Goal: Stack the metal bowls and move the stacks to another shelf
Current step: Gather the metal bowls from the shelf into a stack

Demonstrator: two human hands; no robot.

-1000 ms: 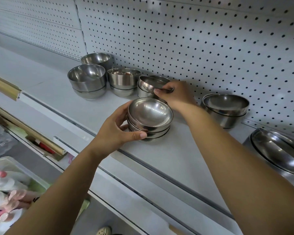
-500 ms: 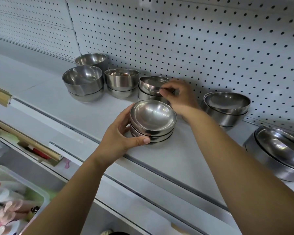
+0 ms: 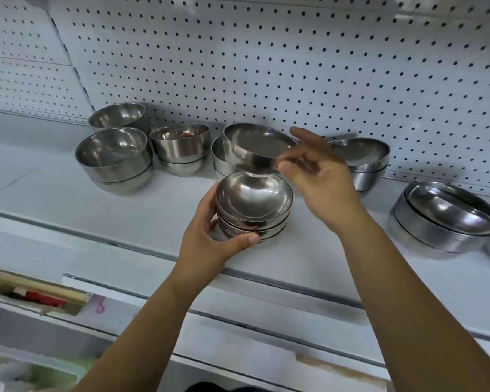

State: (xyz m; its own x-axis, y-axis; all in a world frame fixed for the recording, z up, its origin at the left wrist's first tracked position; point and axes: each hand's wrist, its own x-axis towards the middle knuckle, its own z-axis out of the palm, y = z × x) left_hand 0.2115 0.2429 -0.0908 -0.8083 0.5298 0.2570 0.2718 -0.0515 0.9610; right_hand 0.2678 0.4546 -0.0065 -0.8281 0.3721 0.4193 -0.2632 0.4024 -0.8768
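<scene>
A short stack of shallow metal bowls [image 3: 253, 206] stands near the front of the white shelf [image 3: 68, 205]. My left hand [image 3: 210, 239] grips the stack from its left side, thumb across the front. Just above and behind the stack a single shallow metal bowl [image 3: 255, 147] hangs in the air, tilted. My right hand [image 3: 317, 171] pinches that bowl by its right rim. Behind it one more small bowl [image 3: 218, 159] stays on the shelf, mostly hidden.
Deeper bowl stacks stand at the back left [image 3: 116, 159] and back centre [image 3: 181, 148]. Another stack [image 3: 362, 162] sits right of my right hand, and a large bowl stack [image 3: 444, 219] is at the far right. A pegboard wall [image 3: 294, 66] backs the shelf. Lower shelves hold boxed items.
My right hand has lifted the top bowl off the rear small stack and brought it forward above the stack that my left hand holds. The left hand has kept its grip.
</scene>
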